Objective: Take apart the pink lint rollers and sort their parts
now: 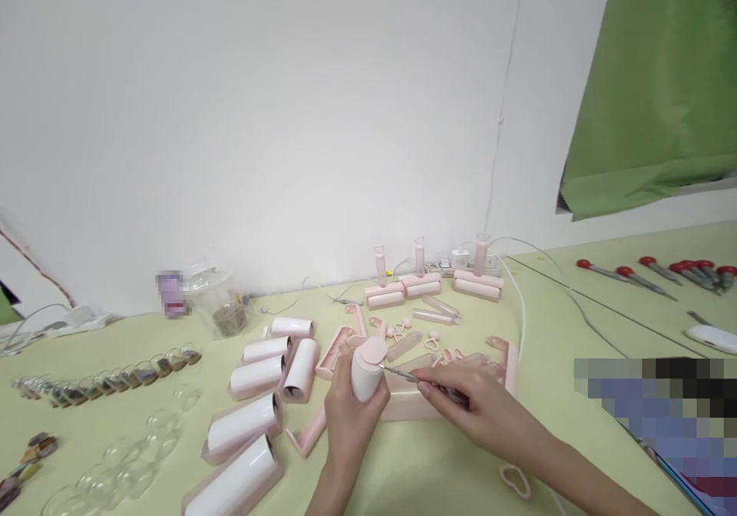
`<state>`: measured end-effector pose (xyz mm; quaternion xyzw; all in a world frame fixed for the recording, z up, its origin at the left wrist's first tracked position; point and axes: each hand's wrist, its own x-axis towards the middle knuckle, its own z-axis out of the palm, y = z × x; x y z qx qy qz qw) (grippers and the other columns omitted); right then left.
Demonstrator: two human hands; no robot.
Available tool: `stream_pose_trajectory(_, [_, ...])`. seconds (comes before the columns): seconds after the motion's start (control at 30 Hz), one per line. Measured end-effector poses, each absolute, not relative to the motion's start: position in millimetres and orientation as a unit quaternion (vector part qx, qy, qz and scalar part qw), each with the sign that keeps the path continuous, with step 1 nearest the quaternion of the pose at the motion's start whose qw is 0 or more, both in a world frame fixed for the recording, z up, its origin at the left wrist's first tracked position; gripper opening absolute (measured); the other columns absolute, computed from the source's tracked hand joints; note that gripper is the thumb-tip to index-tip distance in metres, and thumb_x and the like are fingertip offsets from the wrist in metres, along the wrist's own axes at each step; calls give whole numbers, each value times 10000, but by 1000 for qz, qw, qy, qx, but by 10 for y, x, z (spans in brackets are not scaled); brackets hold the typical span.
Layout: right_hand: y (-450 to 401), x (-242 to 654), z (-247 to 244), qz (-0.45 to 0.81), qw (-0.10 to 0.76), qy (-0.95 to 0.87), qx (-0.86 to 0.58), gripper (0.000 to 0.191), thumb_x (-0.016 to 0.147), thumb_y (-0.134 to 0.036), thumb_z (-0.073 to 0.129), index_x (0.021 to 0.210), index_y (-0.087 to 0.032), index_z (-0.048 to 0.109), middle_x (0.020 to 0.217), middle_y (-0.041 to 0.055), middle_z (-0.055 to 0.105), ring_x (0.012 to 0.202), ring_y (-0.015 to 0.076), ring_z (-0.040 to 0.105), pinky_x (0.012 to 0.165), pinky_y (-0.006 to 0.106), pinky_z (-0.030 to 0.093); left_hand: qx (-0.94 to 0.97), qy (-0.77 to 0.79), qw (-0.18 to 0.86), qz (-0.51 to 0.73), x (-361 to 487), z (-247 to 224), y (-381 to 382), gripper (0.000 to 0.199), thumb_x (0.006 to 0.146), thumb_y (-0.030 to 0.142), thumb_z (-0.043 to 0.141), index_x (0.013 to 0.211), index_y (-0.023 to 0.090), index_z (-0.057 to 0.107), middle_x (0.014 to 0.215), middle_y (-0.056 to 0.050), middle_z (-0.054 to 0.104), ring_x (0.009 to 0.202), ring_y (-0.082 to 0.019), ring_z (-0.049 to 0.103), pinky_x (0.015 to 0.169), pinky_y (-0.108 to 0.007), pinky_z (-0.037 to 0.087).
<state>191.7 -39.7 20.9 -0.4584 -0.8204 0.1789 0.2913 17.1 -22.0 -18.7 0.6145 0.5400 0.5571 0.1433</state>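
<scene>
steadying white roller [365,385], left hand [352,418] clamped round it; right hand [470,399] pinches metal tool [401,375], tip at pink end cap [373,349]. best: firm hold, light tip pressure.

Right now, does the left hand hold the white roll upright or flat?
Roughly upright: the left hand holds the white roll, its pink end up.

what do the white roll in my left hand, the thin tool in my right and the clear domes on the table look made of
White roll: perhaps paper or plastic, judging by its smooth, even white surface. Thin tool: likely metal, grey with a slight sheen. Clear domes: plastic or glass, see-through with glossy highlights; I can't tell which.
</scene>
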Motion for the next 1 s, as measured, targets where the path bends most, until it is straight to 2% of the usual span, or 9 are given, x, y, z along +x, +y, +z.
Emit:
stream_pose_trajectory(0.2, [-431, 1926, 198, 124, 319, -819, -461, 282, 872, -307, 393, 1056, -259, 601, 762, 12, 657, 657, 157, 598, 596, 245, 440, 672, 538, 74, 503, 179, -219, -244, 314, 687, 216, 517, 1001, 206, 516, 929, -58, 589, 879, -204, 574, 694, -287, 474])
stream_pose_trajectory(0.37, [-444, 1816, 71, 159, 359, -815, -426, 419, 900, -256, 310, 1316, -270, 355, 834, 28, 663, 761, 174, 615, 634, 256, 473, 653, 556, 82, 507, 239, -254, -298, 223, 727, 272, 494, 936, 194, 499, 800, -34, 586, 737, -191, 588, 627, -290, 471])
stream_pose_trajectory(0.43, [-409, 1793, 34, 177, 373, -816, -406, 417, 902, -245, 298, 1311, -272, 372, 910, 45, 654, 841, 184, 599, 682, 270, 472, 646, 568, 108, 499, 251, -238, -278, 223, 737, 302, 497, 931, 193, 476, 821, -40, 598, 730, -193, 599, 613, -289, 468])
stream_pose_trajectory(0.57, [-238, 1815, -2, 216, 394, -785, -427, 416, 901, -260, 287, 1305, -270, 386, 939, 43, 656, 837, 186, 600, 717, 296, 469, 643, 599, 97, 467, 338, -121, -104, 225, 737, 356, 502, 882, 202, 427, 838, -52, 602, 735, -223, 606, 573, -293, 440])
stream_pose_trajectory(0.7, [41, 1929, -63, 246, 429, -726, -478, 415, 870, -230, 317, 1263, -231, 450, 1114, 55, 612, 1013, 212, 553, 845, 343, 420, 671, 610, 79, 413, 639, 75, 141, 222, 733, 368, 505, 845, 206, 402, 749, -40, 605, 689, -242, 605, 551, -287, 400])
stream_pose_trajectory(0.83, [263, 2144, -138, 260, 436, -671, -540, 378, 837, -207, 338, 1147, -179, 554, 1022, 77, 652, 940, 224, 589, 787, 334, 437, 727, 589, 75, 345, 994, 211, 328, 260, 719, 284, 516, 951, 200, 432, 737, -37, 636, 668, -240, 619, 522, -264, 365])
stream_pose_trajectory(0.93, [288, 2315, -90, 241, 445, -640, -578, 376, 849, -295, 350, 1161, -178, 525, 953, 82, 658, 893, 237, 592, 758, 356, 432, 729, 591, 63, 339, 1048, 234, 360, 359, 734, 377, 526, 1027, 190, 437, 792, -60, 657, 717, -259, 628, 540, -272, 376])
stream_pose_trajectory(1.0, [231, 2379, 4, 236, 448, -636, -583, 384, 850, -351, 363, 1171, -194, 502, 810, 46, 653, 746, 213, 599, 679, 333, 442, 715, 603, 62, 348, 948, 215, 307, 415, 730, 435, 529, 1054, 193, 435, 828, -62, 662, 731, -267, 632, 550, -282, 391])
